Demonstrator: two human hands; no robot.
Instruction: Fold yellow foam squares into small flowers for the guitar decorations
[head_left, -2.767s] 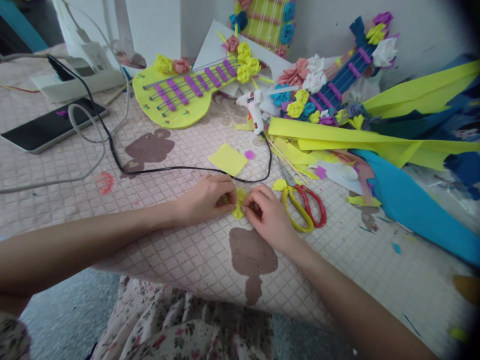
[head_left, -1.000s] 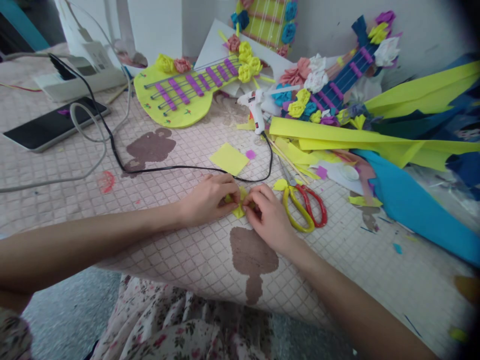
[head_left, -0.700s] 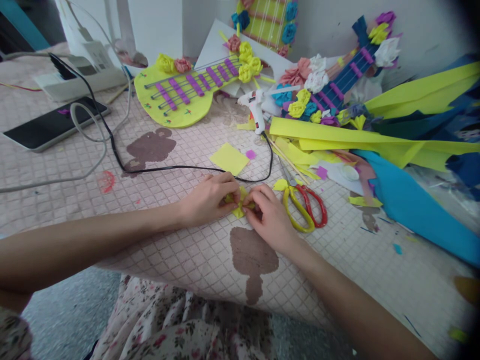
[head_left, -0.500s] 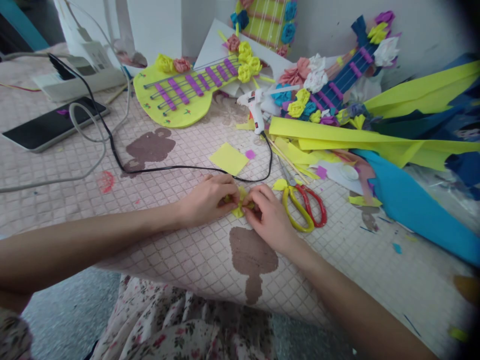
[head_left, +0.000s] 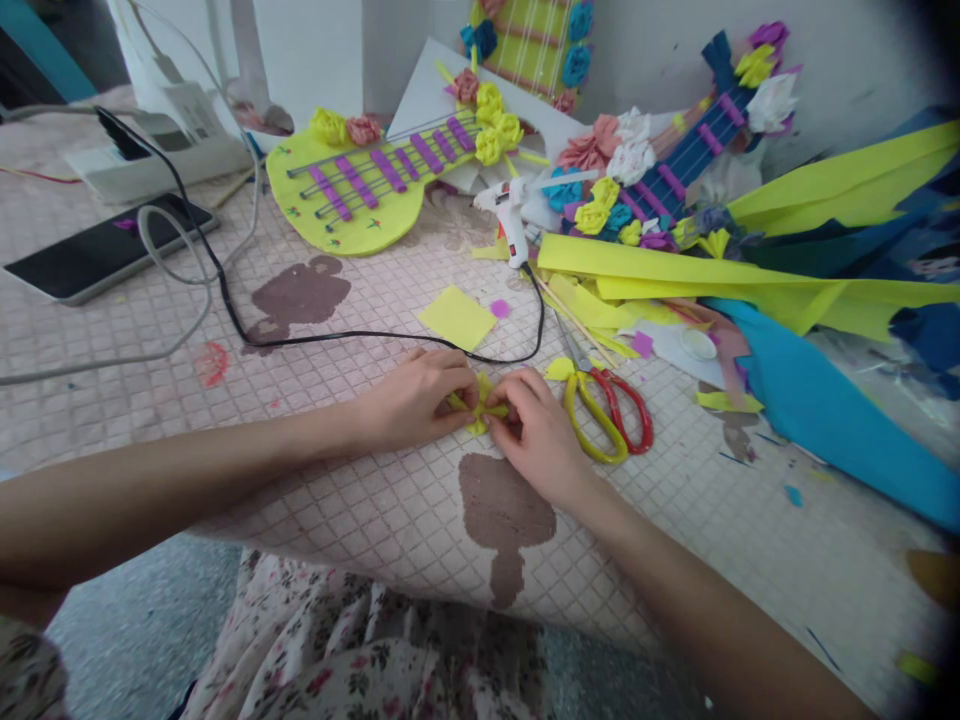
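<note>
A small gathered piece of yellow paper (head_left: 481,410) lies between my two hands over the patterned cloth. My left hand (head_left: 429,395) pinches its left side with thumb and fingers. On the right side, my right hand (head_left: 536,425) grips it the same way, fingertips close to the left ones. Just beyond my hands is a flat yellow paper square (head_left: 457,317) beside a small purple piece (head_left: 500,309). To the right of my right hand lie scissors (head_left: 598,410) with one yellow and one red handle.
A white glue gun (head_left: 512,220) stands behind, its black cable (head_left: 360,335) crossing the cloth. A yellow paper guitar (head_left: 352,190), a blue guitar (head_left: 686,160), yellow strips (head_left: 720,275) and blue paper (head_left: 832,400) lie further back and right. A phone (head_left: 105,248) is far left.
The fingertips have shifted slightly, and more of the yellow paper's centre and sides shows between them. Both hands stay in nearly the same place.
</note>
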